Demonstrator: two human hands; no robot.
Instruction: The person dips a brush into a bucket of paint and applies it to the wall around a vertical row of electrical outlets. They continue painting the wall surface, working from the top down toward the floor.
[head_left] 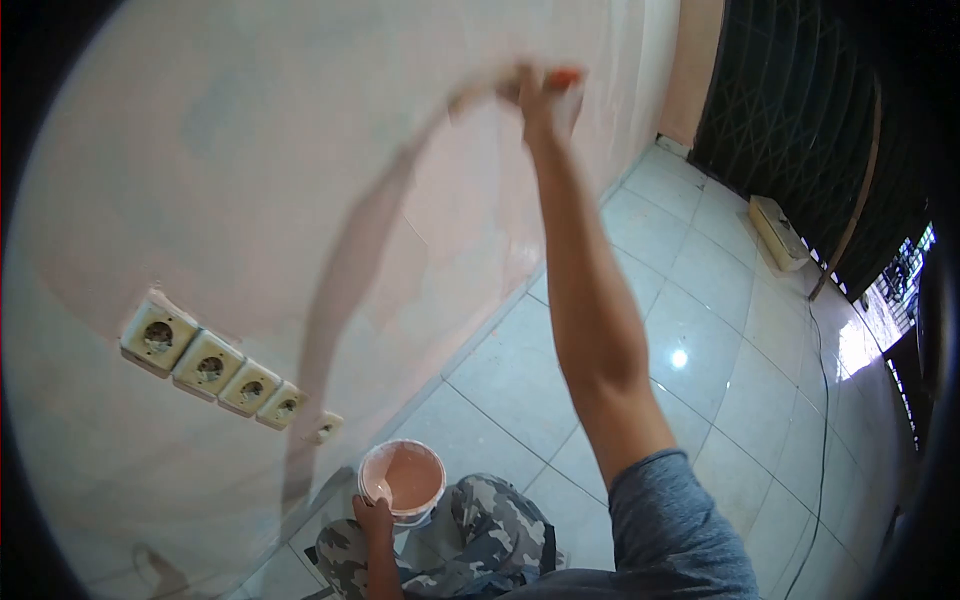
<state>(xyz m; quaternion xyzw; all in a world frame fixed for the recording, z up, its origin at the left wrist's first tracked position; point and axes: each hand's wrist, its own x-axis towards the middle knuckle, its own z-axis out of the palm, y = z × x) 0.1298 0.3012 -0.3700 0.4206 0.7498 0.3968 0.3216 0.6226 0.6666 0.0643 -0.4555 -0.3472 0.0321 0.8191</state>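
I look down on a glossy tiled floor (705,270) meeting a wall (270,180) patchily coated in pale pink and grey-green, with a dark folding gate (790,90) beyond. 5 yellowed sockets (208,364) line the wall. Near it, by camouflage trousers (492,522), is a round white bucket (412,518) of smooth peach paint (418,474). My left grip (374,512) is clamped on its rim; my right arm reaches up, right grip (534,95) closed around a blurred red-ended tool (565,78); I can't tell whether it touches the wall.
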